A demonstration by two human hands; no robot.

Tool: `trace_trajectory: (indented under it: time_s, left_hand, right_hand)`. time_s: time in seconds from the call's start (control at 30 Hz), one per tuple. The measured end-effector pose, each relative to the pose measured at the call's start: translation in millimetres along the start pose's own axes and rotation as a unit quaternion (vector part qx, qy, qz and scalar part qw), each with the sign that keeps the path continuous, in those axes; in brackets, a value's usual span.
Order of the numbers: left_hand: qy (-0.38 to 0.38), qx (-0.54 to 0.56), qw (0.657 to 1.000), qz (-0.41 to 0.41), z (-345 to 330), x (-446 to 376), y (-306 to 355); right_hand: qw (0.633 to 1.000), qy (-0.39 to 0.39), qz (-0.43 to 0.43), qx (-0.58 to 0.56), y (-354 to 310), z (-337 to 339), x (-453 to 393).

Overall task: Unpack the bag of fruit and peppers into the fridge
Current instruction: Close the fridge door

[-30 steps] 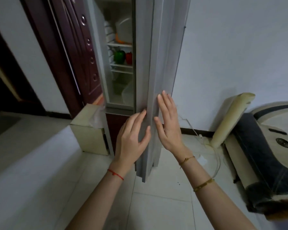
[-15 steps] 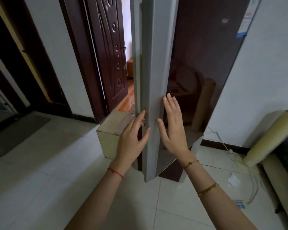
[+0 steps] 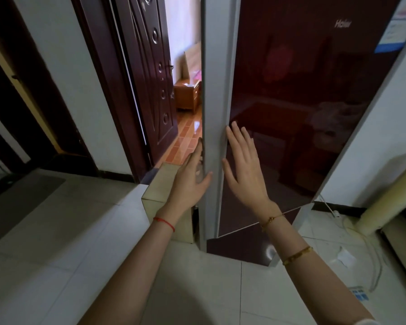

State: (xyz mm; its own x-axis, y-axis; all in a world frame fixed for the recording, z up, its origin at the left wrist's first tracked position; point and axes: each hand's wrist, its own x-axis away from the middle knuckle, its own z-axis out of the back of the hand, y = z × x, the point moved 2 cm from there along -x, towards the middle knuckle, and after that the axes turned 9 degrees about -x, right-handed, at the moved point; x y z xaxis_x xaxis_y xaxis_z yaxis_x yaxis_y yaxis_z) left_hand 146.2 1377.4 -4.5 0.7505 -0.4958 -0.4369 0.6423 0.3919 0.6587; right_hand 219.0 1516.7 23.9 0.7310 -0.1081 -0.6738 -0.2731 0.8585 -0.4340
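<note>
the fridge door is now showing far more of its dark red glossy front than half a second ago, when mostly its grey edge faced the camera, and a second ago the shelves with a green and a red pepper were still in view past it; none of the inside is showing any more. the door is standing upright in the middle and right of the view, its long axis running from floor to top, its glossy face turned toward the camera and to the right, with its grey side edge facing the person. a second, lower red panel is sitting under it near the floor. the wooden room door on the left is standing ajar, giving onto a room with an orange tiled floor and a small wooden cabinet. a pale box is sitting on the white floor tiles just left of the fridge. the left hand is lying open against the left side of the grey edge, fingers straight, thumb touching the edge, gripping nothing; a red string is circling its wrist. the right hand is spread flat with straight fingers against the red front just beside the grey edge, holding nothing, and two gold bracelets are sitting on that forearm.
</note>
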Motion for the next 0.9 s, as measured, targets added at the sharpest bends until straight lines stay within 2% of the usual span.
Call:
trace_trajectory:
  time_s: [0.2,0.6,0.9]
  left_hand:
    - [-0.029,0.078,0.996,0.024,0.4,-51.1,-39.5]
    - [-0.050,0.078,0.995,0.027,-13.9,-177.9,-114.3]
    - [-0.082,0.073,0.994,0.013,-27.2,-228.0,-141.8]
  right_hand:
    - [1.000,-0.009,-0.003,0.019,24.9,-35.8,-46.5]
    - [0.998,-0.005,-0.030,0.047,88.8,-100.1,-134.3]
    - [0.995,0.008,-0.063,0.075,113.9,-124.0,-169.0]
